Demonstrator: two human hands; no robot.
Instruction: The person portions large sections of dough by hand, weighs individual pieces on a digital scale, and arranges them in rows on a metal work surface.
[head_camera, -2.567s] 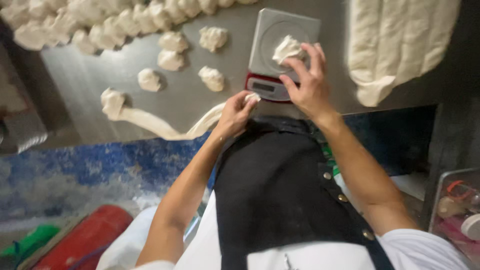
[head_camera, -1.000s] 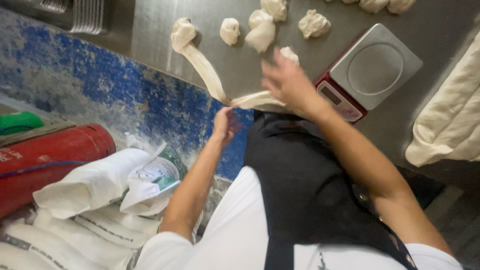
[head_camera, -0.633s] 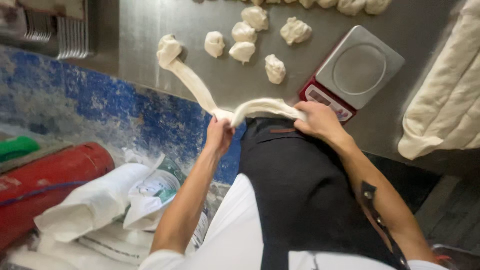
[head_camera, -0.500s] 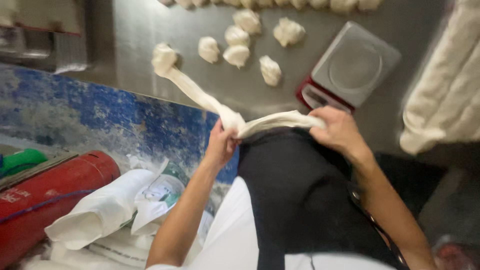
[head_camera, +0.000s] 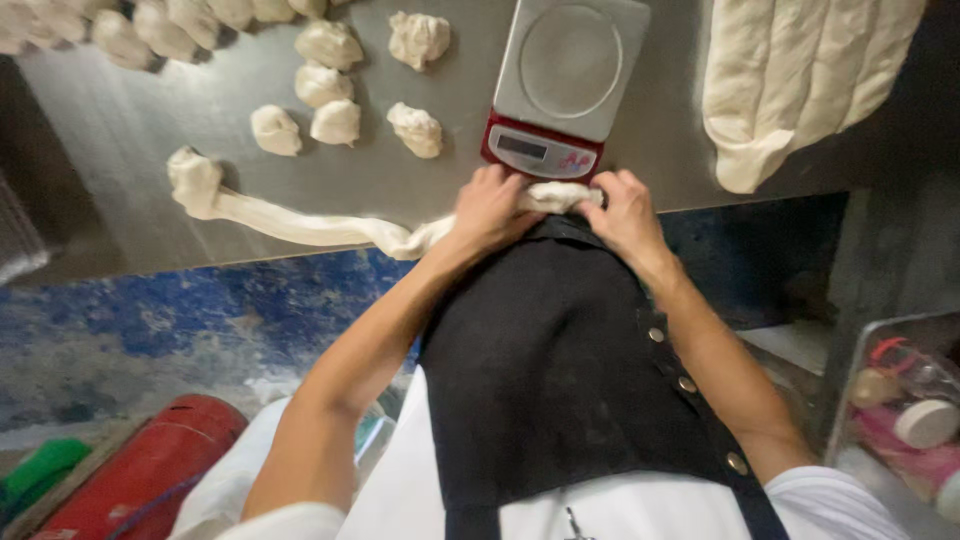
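Left hand (head_camera: 492, 208) and right hand (head_camera: 624, 208) pinch a dough rope (head_camera: 300, 226) | scale (head_camera: 565, 85) just beyond | steel table (head_camera: 140, 130)

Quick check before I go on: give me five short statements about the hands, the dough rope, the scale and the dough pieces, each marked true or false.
1. Both hands grip the dough rope at the table edge. True: the left hand and the right hand hold its near end.
2. A dough piece lies on the scale. False: its platform is bare.
3. The rope's far end lies in a lump at the left of the metal table. True.
4. The small dough pieces lie right of the scale. False: they lie to its left.
5. The large dough slab touches the right hand. False: it lies apart, at the far right.
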